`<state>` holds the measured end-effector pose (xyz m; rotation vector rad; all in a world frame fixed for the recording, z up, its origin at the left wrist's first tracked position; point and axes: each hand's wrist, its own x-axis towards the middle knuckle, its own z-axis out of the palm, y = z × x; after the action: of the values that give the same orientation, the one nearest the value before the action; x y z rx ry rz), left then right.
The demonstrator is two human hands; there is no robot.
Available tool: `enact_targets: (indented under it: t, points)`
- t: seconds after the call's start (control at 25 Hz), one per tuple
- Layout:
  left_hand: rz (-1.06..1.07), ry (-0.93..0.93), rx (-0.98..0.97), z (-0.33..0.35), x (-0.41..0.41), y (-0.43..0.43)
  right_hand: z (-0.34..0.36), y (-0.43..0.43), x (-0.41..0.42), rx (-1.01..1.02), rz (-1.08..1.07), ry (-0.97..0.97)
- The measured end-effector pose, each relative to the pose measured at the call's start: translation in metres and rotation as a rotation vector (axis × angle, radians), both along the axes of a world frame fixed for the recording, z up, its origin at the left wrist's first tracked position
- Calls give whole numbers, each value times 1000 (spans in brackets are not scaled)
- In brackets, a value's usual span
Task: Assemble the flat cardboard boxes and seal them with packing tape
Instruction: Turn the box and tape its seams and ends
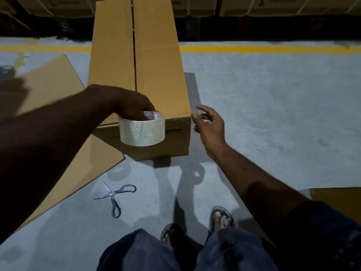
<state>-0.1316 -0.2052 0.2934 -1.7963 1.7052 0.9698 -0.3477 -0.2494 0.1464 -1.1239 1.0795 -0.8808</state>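
Observation:
A long assembled cardboard box point(156, 71) lies on the floor, running away from me, its top flaps closed along a dark middle seam. My left hand point(129, 106) grips a roll of clear packing tape point(141, 132) from inside its core and holds it in front of the box's near end. My right hand point(211, 126) is at the box's near right top corner, fingers loosely spread, thumb and fingertips at the edge. I cannot tell whether it holds a tape end.
Open scissors point(114, 196) lie on the grey floor near my feet. A flat cardboard sheet point(50, 114) lies at the left, partly under the box, and another piece point(336, 200) at the right. A yellow floor line point(254, 49) and stacked cartons point(273, 4) run along the back.

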Motion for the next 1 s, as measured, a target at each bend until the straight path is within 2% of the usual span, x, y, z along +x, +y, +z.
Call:
enact_targets:
  t: [0.08,0.2,0.28,0.32,0.4,0.48,0.56,0.64,0.76,1.0]
  points:
    - [-11,15,4,-1,1,0,-12,-1,0,89,16,36]
    - [10,38,2,-1,3,0,-19,-4,2,229,47,-11]
    - [7,45,4,0,3,1,-13,-7,0,196,19,40]
    - [2,47,5,0,3,0,-6,-8,-3,99,-14,80]
    - [-5,42,5,-1,3,0,12,-12,-14,-334,-11,136]
    - [11,47,19,0,3,1,34,-16,-23,-880,203,190]
    - [25,56,37,2,1,1,43,-21,-21,-1174,450,303]
    - [8,47,43,1,-1,0,35,-30,-14,-1300,610,434]
    - [9,38,54,-2,-1,3,19,-36,-14,-1304,747,511]
    - [34,-31,-22,0,2,7,13,-35,-12,-1215,683,457]
